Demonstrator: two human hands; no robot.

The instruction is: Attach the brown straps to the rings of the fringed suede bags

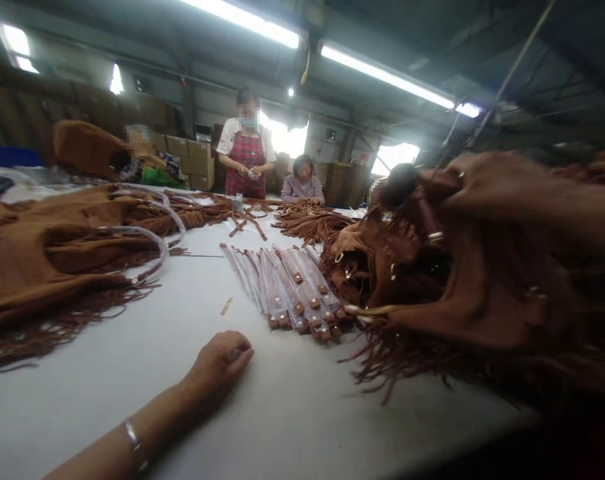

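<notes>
My left hand [222,360] rests on the white table with its fingers curled in, and nothing shows in it. A bracelet circles that wrist. At the upper right, my right hand [487,187], blurred, grips a brown fringed bag [497,293] by its upper part and holds it raised. The fingers are partly hidden by the bag's material. Fringe from the bag hangs down over the table. Between the hands lies a row of brown straps [297,293] in clear plastic sleeves, with metal studs at their near ends. Beyond my left hand is a small flat strip [226,306].
More brown fringed bags [72,260] with plastic-wrapped handles cover the left side of the white table [192,440]. Loose brown straps [312,223] are heaped farther back. Co-workers [247,147] stand or sit across the table. Cardboard boxes [195,160] are stacked behind them.
</notes>
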